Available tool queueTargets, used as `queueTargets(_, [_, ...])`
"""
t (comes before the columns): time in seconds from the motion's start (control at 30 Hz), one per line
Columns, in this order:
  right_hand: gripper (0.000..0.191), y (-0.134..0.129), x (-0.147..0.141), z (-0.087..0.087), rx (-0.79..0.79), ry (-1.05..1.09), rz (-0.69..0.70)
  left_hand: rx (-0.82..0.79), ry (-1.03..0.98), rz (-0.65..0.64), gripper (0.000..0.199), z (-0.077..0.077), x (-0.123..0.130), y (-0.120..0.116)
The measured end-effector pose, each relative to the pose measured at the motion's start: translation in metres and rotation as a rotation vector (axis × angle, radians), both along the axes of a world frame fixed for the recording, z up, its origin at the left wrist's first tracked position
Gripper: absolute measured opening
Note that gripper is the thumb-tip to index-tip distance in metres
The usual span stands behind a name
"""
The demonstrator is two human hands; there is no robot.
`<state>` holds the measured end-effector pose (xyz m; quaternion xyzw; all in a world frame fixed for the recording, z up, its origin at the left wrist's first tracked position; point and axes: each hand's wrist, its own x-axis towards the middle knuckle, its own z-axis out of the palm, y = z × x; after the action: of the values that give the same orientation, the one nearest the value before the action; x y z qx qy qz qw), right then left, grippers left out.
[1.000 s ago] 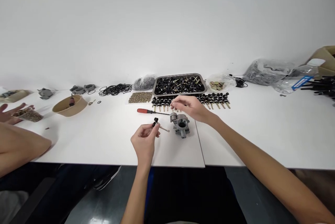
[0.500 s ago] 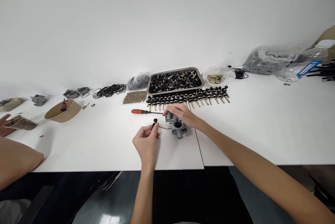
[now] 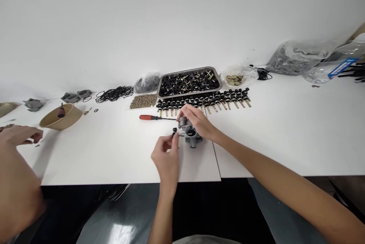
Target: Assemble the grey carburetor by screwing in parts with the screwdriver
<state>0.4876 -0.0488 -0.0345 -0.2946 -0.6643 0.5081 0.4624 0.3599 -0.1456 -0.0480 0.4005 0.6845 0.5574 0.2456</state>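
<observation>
A grey metal carburetor body (image 3: 193, 142) stands on the white table, its round opening facing up. My right hand (image 3: 196, 120) is wrapped over its top and right side, fingers closed on it. My left hand (image 3: 168, 152) pinches a small black-capped part (image 3: 174, 130) at the body's left side; the part's thin stem reaches into the body, and its tip shows inside the opening. Just behind my hands lies a screwdriver with a red handle (image 3: 146, 117), its shaft pointing at the body.
Behind is a metal tray (image 3: 189, 94) of black parts, with a row of black-capped parts (image 3: 228, 99) before it. Brass pieces (image 3: 144, 101), black rings (image 3: 114, 94) and a tan bowl (image 3: 61, 122) are leftward. Another person's hand (image 3: 23, 134) is far left; a bottle (image 3: 333, 65) is far right.
My left hand has moved right, and the stem has gone from the body's side into it. The other person's hand has come forward over the table, and the cup there is out of sight.
</observation>
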Motion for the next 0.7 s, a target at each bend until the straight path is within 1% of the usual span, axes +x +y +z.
queueTargets(0.07, [0.035, -0.001, 0.000, -0.001, 0.004, 0.002, -0.017, 0.016, 0.020, -0.091, 0.033, 0.001, 0.009, -0.005])
queueTargets(0.13, [0.035, 0.000, 0.001, -0.002, 0.009, 0.004, -0.019, 0.025, -0.031, -0.160, 0.033, 0.003, 0.010, -0.008])
queueTargets(0.27, [0.036, 0.002, 0.001, -0.003, 0.013, -0.010, 0.005, -0.037, -0.252, -0.303, 0.033, 0.007, -0.008, 0.000])
queueTargets(0.33, [0.036, 0.002, 0.001, -0.003, 0.017, -0.016, 0.012, -0.085, -0.298, -0.371, 0.033, 0.007, -0.019, 0.006])
queueTargets(0.4, [0.037, 0.003, 0.001, -0.002, 0.020, -0.021, 0.016, -0.113, -0.297, -0.418, 0.033, 0.007, -0.026, 0.011])
queueTargets(0.47, [0.038, 0.003, 0.001, -0.002, 0.022, -0.024, 0.021, -0.118, -0.278, -0.426, 0.032, 0.007, -0.029, 0.013])
queueTargets(0.6, [0.039, 0.004, 0.001, -0.003, 0.023, -0.034, 0.027, -0.101, -0.199, -0.365, 0.024, 0.010, -0.029, 0.013])
queueTargets(0.7, [0.039, 0.004, 0.002, -0.004, 0.022, -0.037, 0.030, -0.068, -0.177, -0.391, 0.022, 0.011, -0.031, 0.011])
